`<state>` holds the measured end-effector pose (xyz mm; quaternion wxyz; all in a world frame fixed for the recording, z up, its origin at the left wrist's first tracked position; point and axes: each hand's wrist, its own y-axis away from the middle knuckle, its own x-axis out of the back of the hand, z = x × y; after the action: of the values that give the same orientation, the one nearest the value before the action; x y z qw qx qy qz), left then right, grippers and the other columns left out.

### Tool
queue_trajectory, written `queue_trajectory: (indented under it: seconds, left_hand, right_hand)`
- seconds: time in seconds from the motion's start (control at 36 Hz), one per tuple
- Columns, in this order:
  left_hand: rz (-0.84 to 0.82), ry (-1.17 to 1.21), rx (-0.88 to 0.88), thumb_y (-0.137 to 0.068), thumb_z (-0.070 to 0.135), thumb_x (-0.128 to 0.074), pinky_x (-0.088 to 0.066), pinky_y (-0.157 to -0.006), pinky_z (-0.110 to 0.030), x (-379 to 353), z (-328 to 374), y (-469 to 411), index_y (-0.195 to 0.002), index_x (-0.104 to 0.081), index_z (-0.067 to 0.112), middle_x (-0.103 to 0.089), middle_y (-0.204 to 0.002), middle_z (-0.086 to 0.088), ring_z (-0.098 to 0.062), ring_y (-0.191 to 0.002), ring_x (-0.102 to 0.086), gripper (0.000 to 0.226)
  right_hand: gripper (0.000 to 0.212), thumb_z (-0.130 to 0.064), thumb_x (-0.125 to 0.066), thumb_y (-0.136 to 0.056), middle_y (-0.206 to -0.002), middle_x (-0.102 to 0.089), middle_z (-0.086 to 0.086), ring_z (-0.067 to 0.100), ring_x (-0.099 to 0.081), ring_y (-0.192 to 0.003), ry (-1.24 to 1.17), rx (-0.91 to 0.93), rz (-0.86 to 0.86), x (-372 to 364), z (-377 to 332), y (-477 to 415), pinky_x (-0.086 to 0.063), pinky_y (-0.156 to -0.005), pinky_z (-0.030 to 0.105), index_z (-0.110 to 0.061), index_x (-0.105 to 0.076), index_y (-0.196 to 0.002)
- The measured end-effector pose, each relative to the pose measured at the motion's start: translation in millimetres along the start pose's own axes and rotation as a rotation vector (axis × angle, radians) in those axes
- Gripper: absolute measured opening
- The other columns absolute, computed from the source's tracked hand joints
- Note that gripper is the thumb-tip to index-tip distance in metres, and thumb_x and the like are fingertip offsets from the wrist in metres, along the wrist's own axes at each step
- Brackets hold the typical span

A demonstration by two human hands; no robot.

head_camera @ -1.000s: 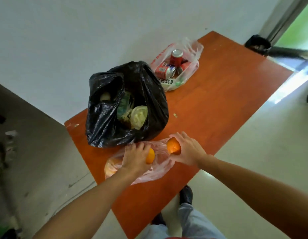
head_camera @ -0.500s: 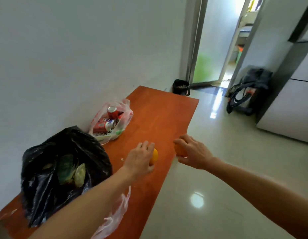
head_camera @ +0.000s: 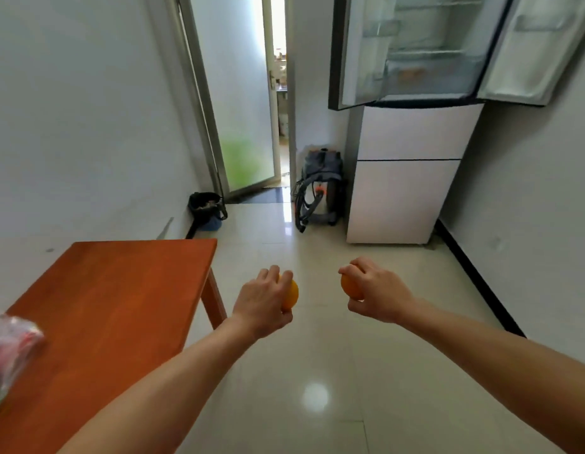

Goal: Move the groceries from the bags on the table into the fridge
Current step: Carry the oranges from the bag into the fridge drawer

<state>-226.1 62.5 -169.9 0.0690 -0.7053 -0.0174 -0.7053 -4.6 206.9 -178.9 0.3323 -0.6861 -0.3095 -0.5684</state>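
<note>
Oranges are out of the bag now, one per hand. My view has swung off the table (head_camera: 120, 290) toward the fridge (head_camera: 406, 178), which stands well ahead across the floor with its upper doors open. Left hand (head_camera: 261, 303) has its fingers curled round the left orange (head_camera: 291, 294); right hand (head_camera: 376, 294) grips the right orange (head_camera: 350, 286) the same way. Both are past the table edge, over the floor. Clear bag (head_camera: 12, 342) is a blur at the left edge. Carry leg has started, I'd judge; placing is not yet done.

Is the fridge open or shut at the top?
Open. The fridge has both upper doors swung outward, and its shelves show.
</note>
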Motion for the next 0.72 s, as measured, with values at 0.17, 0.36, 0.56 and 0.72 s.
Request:
queue_trajectory:
  seconds: [0.17, 0.36, 0.56, 0.72]
  left_hand:
    - [-0.014, -0.012, -0.129, -0.074, 0.041, -0.070, -0.049, -0.071, -0.036, -16, 38, -118, -0.133, -0.043, 0.018, -0.051, -0.121, -0.007, -0.027, -0.101, -0.054, 0.069]
    - [-0.024, 0.009, -0.279, -0.076, 0.043, -0.070, -0.053, -0.076, -0.036, -42, 80, -276, -0.133, -0.040, 0.020, -0.048, -0.124, -0.005, -0.026, -0.107, -0.050, 0.069]
    - [0.034, 0.016, -0.401, -0.077, 0.046, -0.067, -0.049, -0.074, -0.034, -23, 116, -442, -0.132, -0.037, 0.021, -0.045, -0.125, -0.004, -0.025, -0.109, -0.048, 0.068]
    - [0.012, -0.003, -0.546, -0.079, 0.048, -0.063, -0.053, -0.074, -0.038, -26, 166, -547, -0.135, -0.034, 0.021, -0.045, -0.124, -0.003, -0.024, -0.106, -0.048, 0.068]
  right_hand:
    - [0.067, -0.042, -0.075, -0.074, -0.126, -0.050, 0.002, 0.024, -0.055, -0.105, 0.002, -0.119, 0.027, -3, 102, -14, -0.051, -0.080, 0.030, -0.026, -0.049, -0.134]
    - [0.066, -0.042, -0.073, -0.073, -0.125, -0.048, 0.003, 0.024, -0.056, -0.100, 0.021, -0.282, 0.045, -2, 226, -57, -0.052, -0.077, 0.031, -0.026, -0.049, -0.132]
    - [0.065, -0.035, -0.078, -0.070, -0.122, -0.052, 0.006, 0.025, -0.057, -0.097, 0.017, -0.412, 0.156, 43, 332, -117, -0.046, -0.073, 0.027, -0.021, -0.054, -0.129]
    - [0.064, -0.038, -0.074, -0.070, -0.123, -0.050, 0.002, 0.023, -0.057, -0.096, 0.005, -0.508, 0.154, 51, 424, -137, -0.053, -0.072, 0.032, -0.024, -0.052, -0.128]
